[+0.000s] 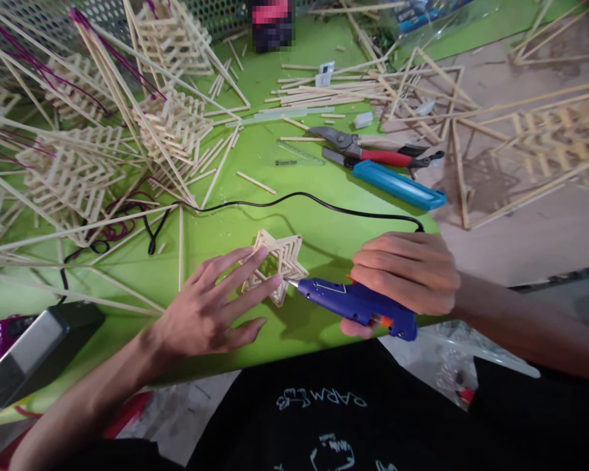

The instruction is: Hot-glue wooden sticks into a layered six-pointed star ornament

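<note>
Head view: lays the left grip (209, 317), splayed and unclosed, across a star-shaped stick frame (290, 254) on the green surface (324, 229); wraps the right grip (407, 271) around a blue glue gun (331, 299) and points the metal nozzle (292, 283) at the frame's near side, with a black cord (299, 193) behind.

Black shirt (346, 418): "ARM" among lettering (rest unclear).

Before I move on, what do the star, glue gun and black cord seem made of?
Star: probably bare wood, pale and matte, in thin straight sticks. Glue gun: likely hard plastic, smooth blue with a slight sheen; its silvery tip looks metal. Cord: perhaps rubber or plastic, smoothly curving.
</note>
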Demonstrator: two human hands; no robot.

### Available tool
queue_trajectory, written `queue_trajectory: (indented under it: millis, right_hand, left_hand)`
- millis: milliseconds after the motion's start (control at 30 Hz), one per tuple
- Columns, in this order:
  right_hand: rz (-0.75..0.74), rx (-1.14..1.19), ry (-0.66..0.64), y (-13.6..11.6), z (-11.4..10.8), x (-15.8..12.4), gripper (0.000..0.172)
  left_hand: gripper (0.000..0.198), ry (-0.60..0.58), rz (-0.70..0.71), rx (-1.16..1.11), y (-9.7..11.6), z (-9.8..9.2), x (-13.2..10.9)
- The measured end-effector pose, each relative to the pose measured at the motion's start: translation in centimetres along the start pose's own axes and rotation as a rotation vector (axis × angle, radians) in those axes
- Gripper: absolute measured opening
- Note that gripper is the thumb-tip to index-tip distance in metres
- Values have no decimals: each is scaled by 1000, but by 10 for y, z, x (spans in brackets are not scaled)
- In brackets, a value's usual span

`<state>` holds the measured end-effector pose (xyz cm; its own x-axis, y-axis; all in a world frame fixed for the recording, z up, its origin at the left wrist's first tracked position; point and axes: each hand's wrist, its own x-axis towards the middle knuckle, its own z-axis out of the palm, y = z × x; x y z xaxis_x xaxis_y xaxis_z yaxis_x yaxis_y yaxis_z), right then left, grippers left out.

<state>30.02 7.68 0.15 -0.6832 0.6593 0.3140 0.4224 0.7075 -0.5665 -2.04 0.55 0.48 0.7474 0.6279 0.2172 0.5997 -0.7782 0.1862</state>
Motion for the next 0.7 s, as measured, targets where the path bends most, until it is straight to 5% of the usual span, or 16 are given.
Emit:
queue_trajectory:
  millis: [167, 700]
  right_hand:
    - [-472, -253, 215, 1, 2, -5, 39]
    - [-578, -425, 305, 0, -1, -7, 43]
  left_hand:
    - [64, 11, 0, -6, 0, 0, 0]
    - [62, 17, -6, -5, 0, 2, 1]
